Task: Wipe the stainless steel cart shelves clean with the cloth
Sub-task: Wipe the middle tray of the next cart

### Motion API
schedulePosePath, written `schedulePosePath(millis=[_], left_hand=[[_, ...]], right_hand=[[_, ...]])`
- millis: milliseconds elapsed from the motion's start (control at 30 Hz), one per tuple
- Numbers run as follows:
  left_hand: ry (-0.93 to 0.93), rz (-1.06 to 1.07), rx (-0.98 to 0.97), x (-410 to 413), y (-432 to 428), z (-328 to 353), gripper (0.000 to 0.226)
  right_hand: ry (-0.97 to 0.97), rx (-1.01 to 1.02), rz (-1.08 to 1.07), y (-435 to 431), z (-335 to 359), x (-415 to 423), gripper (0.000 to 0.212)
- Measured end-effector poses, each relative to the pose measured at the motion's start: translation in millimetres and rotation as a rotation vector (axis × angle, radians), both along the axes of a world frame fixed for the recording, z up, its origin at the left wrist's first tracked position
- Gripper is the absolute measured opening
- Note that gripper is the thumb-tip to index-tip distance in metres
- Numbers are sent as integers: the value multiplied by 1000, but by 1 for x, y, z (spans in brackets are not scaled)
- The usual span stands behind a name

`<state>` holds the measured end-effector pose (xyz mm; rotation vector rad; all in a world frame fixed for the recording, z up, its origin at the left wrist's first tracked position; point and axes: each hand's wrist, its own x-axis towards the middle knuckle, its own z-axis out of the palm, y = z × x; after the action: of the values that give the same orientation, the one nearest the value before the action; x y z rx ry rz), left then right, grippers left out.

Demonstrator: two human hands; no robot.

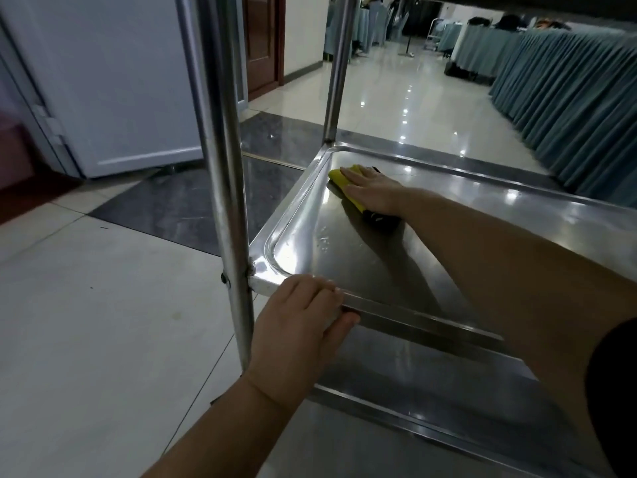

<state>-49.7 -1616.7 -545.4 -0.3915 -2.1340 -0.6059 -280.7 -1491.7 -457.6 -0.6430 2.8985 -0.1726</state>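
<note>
Banquet hall: long rows of skirted tables (pixel 565 108), glossy tile floor (pixel 406 98) w/ steel service cart (pixel 448 257)

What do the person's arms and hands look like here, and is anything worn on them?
Both hands are bare: no gloves, rings or watch visible on the left hand or the right hand. Both forearms are uncovered. A dark sleeve shows at the right upper arm, at the frame's edge.

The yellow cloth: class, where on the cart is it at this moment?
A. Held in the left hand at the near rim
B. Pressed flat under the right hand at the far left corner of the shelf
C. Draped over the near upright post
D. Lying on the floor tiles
B: the right hand lies flat on the yellow cloth near the shelf's far left corner, while the left hand grips the near rim.
</note>
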Motion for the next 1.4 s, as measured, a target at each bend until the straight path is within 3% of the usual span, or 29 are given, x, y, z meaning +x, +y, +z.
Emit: schedulePosePath(millis=[100,367,467,567,867,1000,1167,1300,1400], left_hand=[[6,-3,-8,0,0,-1,23],[-18,58,12,11,-35,-2,21],[-16,79,-19,8,-49,-3,25],[30,72,-54,2,-50,-2,16],[81,68,-2,-4,-51,-5,20],[85,53,-6,-4,-52,-5,19],[115,54,-12,-4,-53,-6,16],[137,63,-5,-5,-52,-8,21],[135,68,-18,-5,-52,-12,25]], right_hand=[[-2,1,68,0,-5,21,56],[-82,118,523,8,-8,116,58],[-151,89,529,11,-1,125,55],[-81,98,475,3,-6,102,49],[62,23,127,-33,4,4,52],[15,9,11,-42,0,-6,54],[15,7,210,-37,-2,46,53],[47,31,590,-31,-12,105,50],[-78,66,524,-31,-13,116,57]])
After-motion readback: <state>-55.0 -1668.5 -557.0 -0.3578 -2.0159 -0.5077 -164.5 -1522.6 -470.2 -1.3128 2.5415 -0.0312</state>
